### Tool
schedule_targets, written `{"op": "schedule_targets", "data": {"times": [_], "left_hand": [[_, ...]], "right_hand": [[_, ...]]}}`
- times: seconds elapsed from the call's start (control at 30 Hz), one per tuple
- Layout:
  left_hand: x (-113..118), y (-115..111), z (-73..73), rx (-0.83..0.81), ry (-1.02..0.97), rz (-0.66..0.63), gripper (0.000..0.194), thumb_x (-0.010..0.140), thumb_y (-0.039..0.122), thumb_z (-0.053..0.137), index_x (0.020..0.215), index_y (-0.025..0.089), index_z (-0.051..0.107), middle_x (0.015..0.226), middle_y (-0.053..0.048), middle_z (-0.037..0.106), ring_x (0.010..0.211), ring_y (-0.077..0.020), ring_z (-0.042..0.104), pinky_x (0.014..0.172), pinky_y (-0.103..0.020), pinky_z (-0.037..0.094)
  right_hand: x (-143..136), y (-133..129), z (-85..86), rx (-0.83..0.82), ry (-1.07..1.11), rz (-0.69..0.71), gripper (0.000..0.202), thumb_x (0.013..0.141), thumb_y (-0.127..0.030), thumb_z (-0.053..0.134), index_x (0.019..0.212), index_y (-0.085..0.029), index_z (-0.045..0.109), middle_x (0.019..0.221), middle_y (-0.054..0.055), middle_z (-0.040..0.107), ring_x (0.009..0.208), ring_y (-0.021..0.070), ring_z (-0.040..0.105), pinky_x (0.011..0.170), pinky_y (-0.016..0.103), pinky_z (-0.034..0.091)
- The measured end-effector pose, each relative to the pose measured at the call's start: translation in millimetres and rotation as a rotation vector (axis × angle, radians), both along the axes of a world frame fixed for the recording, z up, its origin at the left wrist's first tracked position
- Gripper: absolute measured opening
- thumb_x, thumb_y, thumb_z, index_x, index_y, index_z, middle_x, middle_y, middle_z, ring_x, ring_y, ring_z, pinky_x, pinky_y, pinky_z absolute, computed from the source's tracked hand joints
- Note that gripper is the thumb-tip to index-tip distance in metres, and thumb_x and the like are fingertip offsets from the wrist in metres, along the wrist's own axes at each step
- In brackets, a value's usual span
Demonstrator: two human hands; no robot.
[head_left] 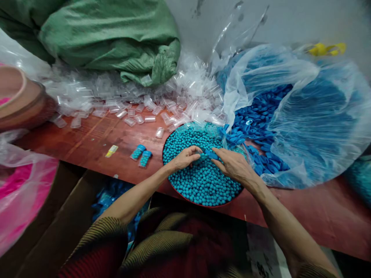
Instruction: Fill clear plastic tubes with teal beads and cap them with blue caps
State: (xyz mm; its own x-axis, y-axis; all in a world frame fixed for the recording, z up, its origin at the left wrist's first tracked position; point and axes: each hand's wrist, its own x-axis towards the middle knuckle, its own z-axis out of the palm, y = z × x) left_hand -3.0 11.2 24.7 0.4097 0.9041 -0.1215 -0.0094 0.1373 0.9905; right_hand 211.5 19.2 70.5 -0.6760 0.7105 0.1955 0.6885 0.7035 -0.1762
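Over a round tub [165, 170] filled with small turquoise balls [199, 189], my two hands meet. My left hand [188, 157] is closed in a pinch on a small clear container, mostly hidden by the fingers. Between the thumb and fingers of my right hand [232, 164] is a blue cap [212, 155], held against the container's end; whether it is seated I cannot tell. Left of the tub lie two blue-capped containers [145, 158] with turquoise balls inside. A plastic bag [315, 119] of loose blue caps [255, 116] lies open on the right.
Clear empty containers [116, 92] are heaped along the back of the red table [95, 135], under a green sack [116, 38]. A small yellow label [111, 151] lies left. Pots [17, 100] and a bag with pink contents [23, 185] stand far left.
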Motion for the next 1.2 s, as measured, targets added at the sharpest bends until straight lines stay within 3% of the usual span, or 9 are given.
{"op": "schedule_targets", "data": {"times": [0.13,0.3,0.47,0.57,0.7,0.83,0.93,1.07,1.2], "left_hand": [[8,-6,4.8,-0.159,-0.202,-0.059,0.047,0.073,0.05,0.063,0.102,0.017,0.046,0.078,-0.001,0.058,0.059,-0.0133,0.059,0.047,-0.021,0.043],[12,-13,9.3,-0.195,-0.277,-0.049,0.045,0.075,0.05,0.063,0.103,0.017,0.047,0.076,0.0,0.059,0.058,-0.011,0.06,0.047,-0.019,0.044],[18,-18,9.6,-0.059,-0.172,0.073,0.033,0.077,0.037,0.063,0.099,0.018,0.048,0.072,0.005,0.051,0.049,-0.0053,0.051,0.045,-0.017,0.042],[23,-21,8.1,-0.035,-0.141,0.105,0.028,0.08,0.032,0.057,0.1,0.017,0.045,0.071,0.005,0.052,0.046,-0.0055,0.049,0.043,-0.018,0.042],[27,-23,6.4,-0.01,-0.111,0.141,0.032,0.081,0.028,0.054,0.109,0.016,0.045,0.073,0.003,0.053,0.048,-0.0069,0.05,0.044,-0.019,0.043],[30,-29,7.3,-0.014,-0.083,0.157,0.049,0.075,0.023,0.059,0.122,0.017,0.045,0.087,-0.001,0.056,0.061,-0.0092,0.053,0.048,-0.02,0.048],[32,-35,9.8,-0.019,-0.072,0.169,0.051,0.074,0.02,0.059,0.123,0.018,0.048,0.093,-0.003,0.058,0.065,-0.0093,0.054,0.051,-0.019,0.049],[35,-40,12.1,-0.01,-0.096,0.18,0.049,0.074,0.02,0.056,0.123,0.018,0.05,0.087,-0.001,0.057,0.058,-0.0077,0.051,0.047,-0.019,0.048],[38,-43,13.3,0.007,-0.047,0.23,0.041,0.076,0.02,0.053,0.116,0.019,0.052,0.077,0.002,0.053,0.047,-0.0052,0.046,0.037,-0.016,0.04]], "right_hand": [[-7,1,-6.2,-0.227,0.337,0.023,0.041,0.088,-0.028,0.049,0.127,-0.018,0.05,0.116,0.012,0.065,0.106,0.0238,0.062,0.088,0.038,0.05],[-7,5,-4.1,-0.52,0.774,-0.186,0.035,0.086,-0.033,0.05,0.118,-0.02,0.054,0.089,0.004,0.07,0.08,0.0182,0.067,0.076,0.034,0.053],[-15,-3,-8.3,-0.607,0.598,-0.181,0.027,0.088,-0.034,0.043,0.101,-0.021,0.063,0.07,0.001,0.063,0.064,0.0152,0.06,0.063,0.029,0.049],[-22,-9,-12.5,-0.628,0.605,-0.272,0.026,0.088,-0.036,0.04,0.103,-0.022,0.057,0.06,-0.002,0.054,0.053,0.0139,0.053,0.052,0.027,0.044],[-25,-11,-11.9,-0.863,0.712,-0.371,0.024,0.088,-0.042,0.038,0.099,-0.023,0.047,0.053,-0.008,0.045,0.04,0.0109,0.043,0.039,0.023,0.035],[-23,-11,-8.3,-0.981,0.672,-0.309,0.025,0.087,-0.044,0.039,0.097,-0.022,0.046,0.049,-0.01,0.044,0.041,0.0107,0.047,0.044,0.022,0.039],[-21,-11,-5.9,-1.043,0.627,-0.246,0.03,0.089,-0.043,0.036,0.105,-0.019,0.046,0.045,-0.01,0.044,0.043,0.0116,0.052,0.048,0.023,0.042],[-18,-9,-1.9,-1.117,0.572,-0.224,0.043,0.089,-0.041,0.036,0.124,-0.017,0.04,0.047,-0.011,0.044,0.042,0.0113,0.049,0.046,0.023,0.042],[-18,-5,0.5,-1.167,0.526,-0.195,0.042,0.09,-0.043,0.036,0.125,-0.021,0.042,0.047,-0.011,0.037,0.037,0.0096,0.039,0.041,0.022,0.039]]}}
